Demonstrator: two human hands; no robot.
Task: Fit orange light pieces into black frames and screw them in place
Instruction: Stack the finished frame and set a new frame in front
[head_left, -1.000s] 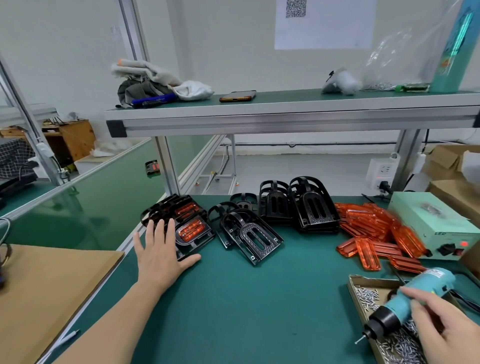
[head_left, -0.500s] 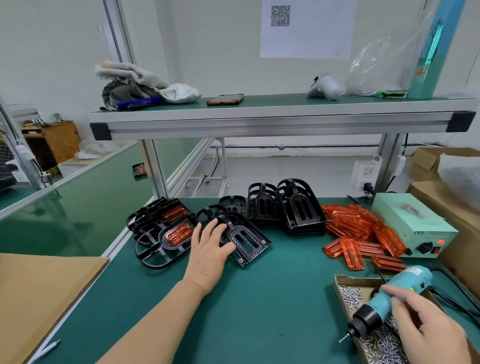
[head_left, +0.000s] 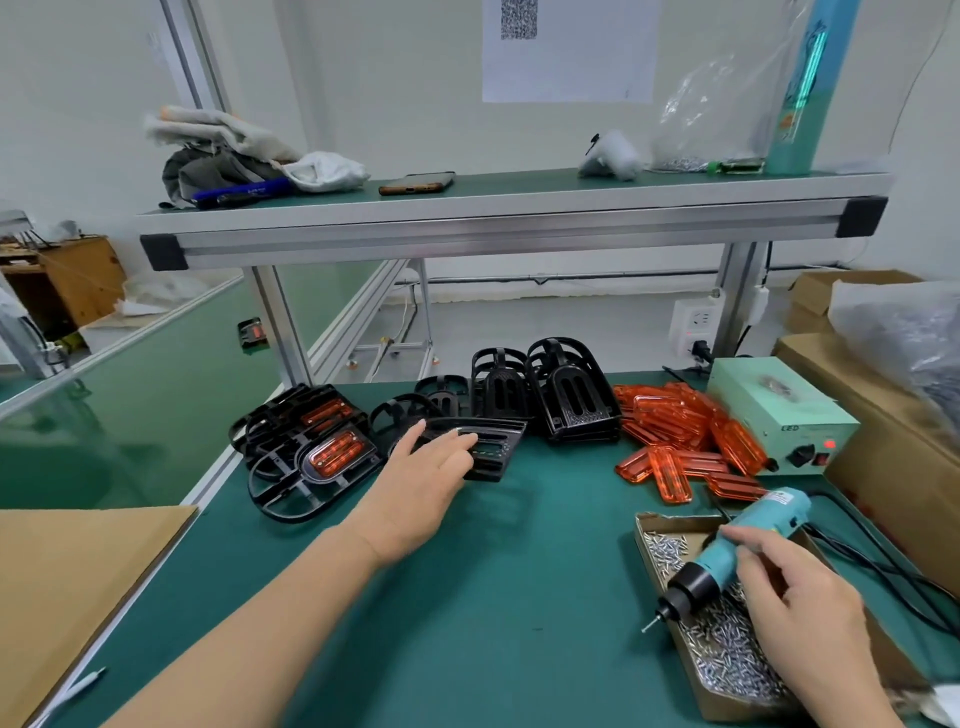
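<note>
Orange light pieces (head_left: 675, 431) are lying in a loose heap toward the right rear of the green worktop (head_left: 519, 597), just beside a pale green power box (head_left: 774, 410) whose red lamp is glowing. Stacked black frames (head_left: 571, 395) are standing at the rear middle. To their left, finished frames (head_left: 332, 454) with orange pieces seated in them are lying in an overlapping pile. The person's left hand (head_left: 426, 488) is reaching forward between those two groups and gripping a single black frame (head_left: 496, 452) by its near left edge, with the fingers (head_left: 460, 440) curling over its top. That frame is sitting at a tilt, partly off the worktop, its shadow falling on the mat below. The right hand (head_left: 800, 597) is holding a teal electric screwdriver (head_left: 748, 540) at the near right, its fingers wrapping round the barrel. The bit is pointing down and to the left, just past the edge of a shallow cardboard tray (head_left: 641, 522) that is holding a mass of small silver screws (head_left: 727, 644). A black cable (head_left: 857, 545) is trailing from the screwdriver's rear across the worktop. An aluminium shelf (head_left: 519, 208) is spanning the scene above, carrying a phone (head_left: 415, 183) and a bundle of cloth (head_left: 234, 150).
</note>
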